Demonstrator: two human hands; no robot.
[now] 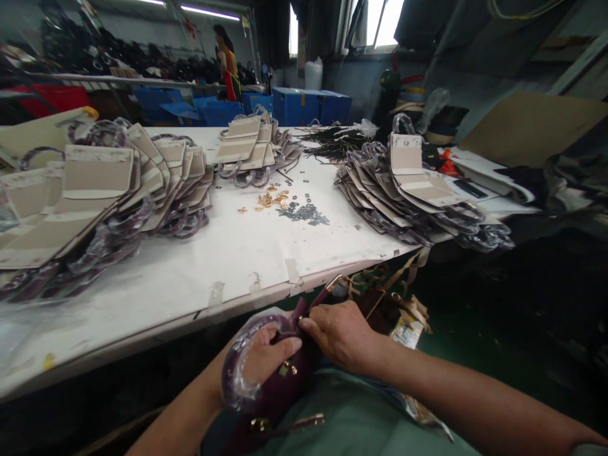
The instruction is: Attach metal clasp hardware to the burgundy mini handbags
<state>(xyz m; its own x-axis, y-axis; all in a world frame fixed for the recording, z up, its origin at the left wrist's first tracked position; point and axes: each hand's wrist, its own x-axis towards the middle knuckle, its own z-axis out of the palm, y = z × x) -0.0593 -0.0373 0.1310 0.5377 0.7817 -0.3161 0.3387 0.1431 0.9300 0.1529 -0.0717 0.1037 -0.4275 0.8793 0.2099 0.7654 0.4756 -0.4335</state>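
Note:
In my lap lies a dark maroon bag piece (280,386) with gold fittings and a curved handle wrapped in clear plastic (237,367). My left hand (263,354) is closed on it, thumb pressed across the top by the handle. My right hand (342,332) pinches the same piece at its upper edge, fingers curled together, just below the table's front edge. A thin maroon strap with a gold tip (325,291) sticks up between my hands and the table.
The white table (228,259) carries fanned stacks of beige cards with wrapped handles at left (95,190), back centre (251,149) and right (408,183). Small gold (270,199) and dark metal parts (304,213) lie mid-table. Blue boxes (308,104) and a distant person (228,63) stand behind.

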